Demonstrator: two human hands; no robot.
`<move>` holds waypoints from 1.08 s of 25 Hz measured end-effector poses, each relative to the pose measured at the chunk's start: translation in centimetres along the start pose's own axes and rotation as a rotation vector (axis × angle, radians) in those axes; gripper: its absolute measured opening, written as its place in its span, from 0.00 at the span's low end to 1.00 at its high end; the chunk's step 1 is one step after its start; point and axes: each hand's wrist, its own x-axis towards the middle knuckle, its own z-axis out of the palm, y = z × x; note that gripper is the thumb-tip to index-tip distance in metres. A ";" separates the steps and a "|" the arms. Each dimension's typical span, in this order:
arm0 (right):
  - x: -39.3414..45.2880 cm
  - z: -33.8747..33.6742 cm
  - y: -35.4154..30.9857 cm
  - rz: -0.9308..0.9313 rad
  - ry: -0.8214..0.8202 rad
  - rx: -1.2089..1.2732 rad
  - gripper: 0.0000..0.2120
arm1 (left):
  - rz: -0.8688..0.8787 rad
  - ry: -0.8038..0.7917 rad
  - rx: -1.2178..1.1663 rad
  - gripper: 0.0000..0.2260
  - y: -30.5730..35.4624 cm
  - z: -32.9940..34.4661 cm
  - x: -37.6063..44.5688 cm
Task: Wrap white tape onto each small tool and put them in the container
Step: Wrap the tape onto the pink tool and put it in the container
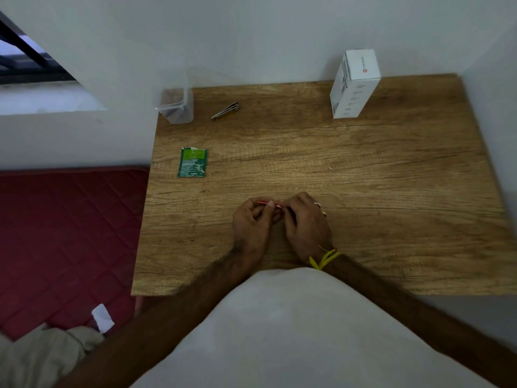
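A plain white cloth shirt is being worn. A yellow-green thread band is being worn on the right wrist, and silvery rings on that hand's fingers.

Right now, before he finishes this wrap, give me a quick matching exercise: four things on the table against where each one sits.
Things:
1. clear container
2. white box
3. green packet
4. thin red tool

Places:
A. far right, standing by the wall
B. pinched between left hand and right hand, near the table's front
C. far left corner, metal tweezers lying to its right
D. left edge, lying flat, nearer than the container

Pairs: 1-C, 2-A, 3-D, 4-B
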 end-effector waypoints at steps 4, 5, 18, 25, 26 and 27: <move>-0.3 0.0 0.6 -0.020 -0.004 -0.071 0.10 | -0.018 0.000 0.008 0.07 -0.1 0.0 0.0; -0.3 0.1 0.5 -0.008 0.010 -0.038 0.10 | -0.018 0.002 0.017 0.08 -0.2 0.0 0.0; -0.5 0.3 0.2 -0.090 0.068 -0.069 0.07 | 0.008 0.004 0.101 0.08 -0.5 0.0 0.2; -0.7 -0.1 1.7 -0.082 0.080 -0.223 0.07 | -0.005 -0.007 0.083 0.09 -0.4 0.0 0.1; -0.6 -0.1 1.5 -0.083 0.072 -0.181 0.07 | -0.010 -0.006 0.074 0.09 -0.4 -0.1 0.3; -0.6 0.1 1.1 -0.103 0.066 -0.147 0.07 | -0.009 -0.003 0.072 0.09 -0.6 -0.1 0.4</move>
